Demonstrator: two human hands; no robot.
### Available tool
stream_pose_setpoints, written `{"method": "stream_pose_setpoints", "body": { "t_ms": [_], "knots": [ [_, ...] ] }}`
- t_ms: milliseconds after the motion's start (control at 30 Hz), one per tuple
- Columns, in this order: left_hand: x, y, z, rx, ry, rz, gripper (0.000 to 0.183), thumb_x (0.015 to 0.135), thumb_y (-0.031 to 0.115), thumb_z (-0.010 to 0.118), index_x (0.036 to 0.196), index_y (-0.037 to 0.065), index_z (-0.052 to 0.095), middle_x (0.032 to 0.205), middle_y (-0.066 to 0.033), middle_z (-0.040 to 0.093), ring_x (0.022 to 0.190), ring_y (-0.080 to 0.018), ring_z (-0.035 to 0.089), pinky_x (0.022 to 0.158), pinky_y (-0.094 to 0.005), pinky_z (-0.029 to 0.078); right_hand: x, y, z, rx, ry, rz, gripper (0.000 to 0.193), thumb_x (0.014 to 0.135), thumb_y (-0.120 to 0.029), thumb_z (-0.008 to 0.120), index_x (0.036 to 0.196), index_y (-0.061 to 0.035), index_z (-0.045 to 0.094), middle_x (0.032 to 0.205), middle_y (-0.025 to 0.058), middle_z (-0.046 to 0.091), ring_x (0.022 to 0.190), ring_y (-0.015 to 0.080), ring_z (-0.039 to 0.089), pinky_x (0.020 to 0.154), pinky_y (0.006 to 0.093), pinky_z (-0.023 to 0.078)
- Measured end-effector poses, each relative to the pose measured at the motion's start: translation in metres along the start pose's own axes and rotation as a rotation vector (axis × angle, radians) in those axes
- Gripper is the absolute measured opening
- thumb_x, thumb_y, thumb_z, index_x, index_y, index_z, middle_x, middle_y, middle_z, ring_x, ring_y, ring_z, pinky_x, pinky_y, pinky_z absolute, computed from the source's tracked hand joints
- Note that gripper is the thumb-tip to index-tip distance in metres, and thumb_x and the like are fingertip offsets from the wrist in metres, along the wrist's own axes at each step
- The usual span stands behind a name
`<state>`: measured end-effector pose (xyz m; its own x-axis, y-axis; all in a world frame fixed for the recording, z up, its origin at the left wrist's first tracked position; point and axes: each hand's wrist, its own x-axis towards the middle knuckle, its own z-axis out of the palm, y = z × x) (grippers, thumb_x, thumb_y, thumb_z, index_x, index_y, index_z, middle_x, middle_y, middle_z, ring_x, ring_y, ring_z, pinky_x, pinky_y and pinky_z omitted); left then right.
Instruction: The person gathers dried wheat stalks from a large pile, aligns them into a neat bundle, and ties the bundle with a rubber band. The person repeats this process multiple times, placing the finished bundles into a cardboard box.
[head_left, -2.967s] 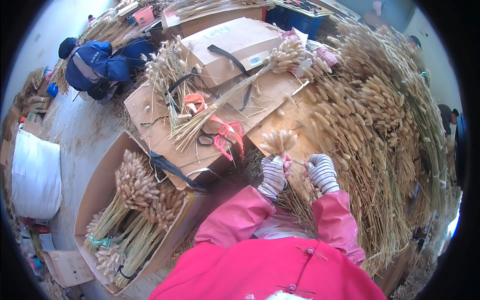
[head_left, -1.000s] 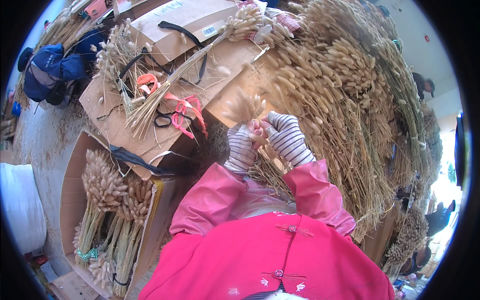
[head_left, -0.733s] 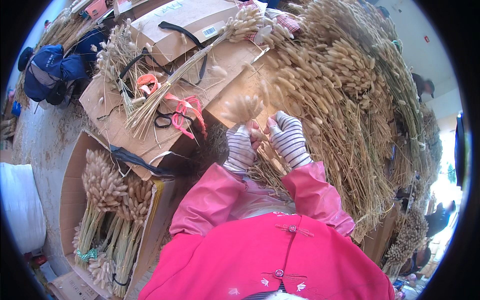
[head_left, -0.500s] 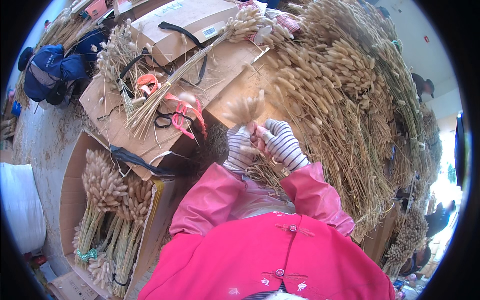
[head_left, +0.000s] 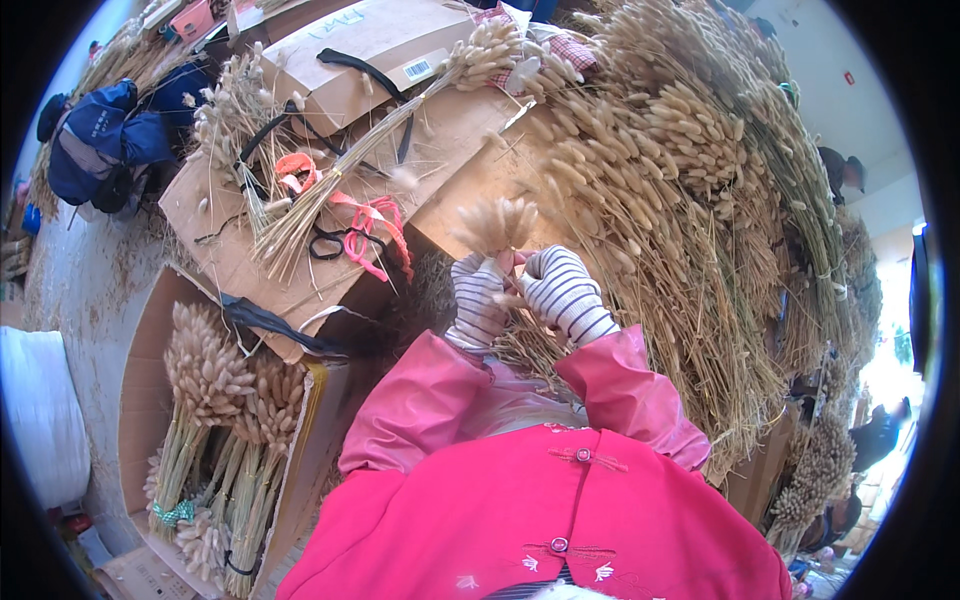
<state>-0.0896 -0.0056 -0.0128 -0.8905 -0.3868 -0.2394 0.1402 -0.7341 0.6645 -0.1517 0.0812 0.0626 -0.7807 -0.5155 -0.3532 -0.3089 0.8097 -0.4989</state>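
Both my hands wear striped knit gloves and pink sleeves. My left hand (head_left: 477, 300) grips a small bunch of dried fluffy grass heads (head_left: 495, 222) by its stems, heads pointing up and away. My right hand (head_left: 562, 293) is closed on the same stems, touching the left hand. A large heap of the same dried grass (head_left: 690, 200) lies just right of and beyond my hands. Below my hands hang loose stems (head_left: 530, 350).
Flattened cardboard (head_left: 250, 240) to the left carries a loose grass bundle (head_left: 330, 180), pink-handled scissors (head_left: 365, 235) and black straps. An open carton (head_left: 140, 380) at lower left holds tied bunches (head_left: 210, 400). A person in blue (head_left: 100, 140) crouches far left. A white sack (head_left: 40, 420) lies nearby.
The view shifted since three seconds ago. Over the last second my hands have stayed together on the small bunch, shifting only slightly on its stems.
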Motion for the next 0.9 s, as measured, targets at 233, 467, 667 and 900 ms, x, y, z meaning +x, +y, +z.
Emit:
{"method": "stream_pose_setpoints", "body": {
  "t_ms": [233, 467, 667, 900],
  "knots": [
    [0.001, -0.004, -0.005, -0.005, -0.023, -0.008, 0.01, 0.084, 0.012, 0.061, 0.077, 0.007, 0.065, 0.068, 0.0014, 0.062, 0.053, -0.0053, 0.053, 0.045, -0.0196, 0.038, -0.007, -0.011, -0.014, -0.06, -0.078, -0.121, 0.033, 0.08, -0.03, 0.065, 0.063, -0.0013, 0.065, 0.046, 0.008, 0.055, 0.039, 0.0142, 0.056, 0.042, 0.0296, 0.046],
    [0.015, -0.021, -0.008, 0.092, 0.08, 0.197, 0.019, 0.084, 0.012, 0.058, 0.066, 0.004, 0.058, 0.057, -0.0027, 0.057, 0.041, -0.0066, 0.042, 0.038, -0.0226, 0.029, -0.009, 0.002, -0.005, -0.012, 0.34, -0.435, 0.01, 0.075, -0.012, 0.06, 0.074, -0.0024, 0.063, 0.063, 0.0164, 0.058, 0.056, 0.0278, 0.057, 0.057, 0.0375, 0.046],
    [0.013, -0.024, -0.004, -0.004, 0.118, 0.175, 0.021, 0.085, 0.013, 0.057, 0.066, 0.003, 0.059, 0.055, -0.0005, 0.054, 0.041, -0.0048, 0.041, 0.038, -0.0198, 0.028, 0.002, -0.01, 0.002, -0.035, 0.299, -0.383, 0.013, 0.071, -0.018, 0.063, 0.079, -0.0067, 0.063, 0.075, 0.0155, 0.061, 0.073, 0.0333, 0.061, 0.068, 0.0424, 0.048],
    [0.012, -0.014, -0.02, 0.824, -0.148, 0.459, 0.016, 0.061, 0.008, 0.057, 0.077, 0.006, 0.059, 0.08, -0.0079, 0.061, 0.071, -0.0268, 0.057, 0.064, -0.0355, 0.045, -0.013, 0.01, -0.012, -0.203, 0.119, -0.389, 0.012, 0.071, -0.013, 0.064, 0.078, -0.0041, 0.065, 0.065, 0.0132, 0.061, 0.062, 0.027, 0.062, 0.056, 0.0372, 0.048]
  ]
}}
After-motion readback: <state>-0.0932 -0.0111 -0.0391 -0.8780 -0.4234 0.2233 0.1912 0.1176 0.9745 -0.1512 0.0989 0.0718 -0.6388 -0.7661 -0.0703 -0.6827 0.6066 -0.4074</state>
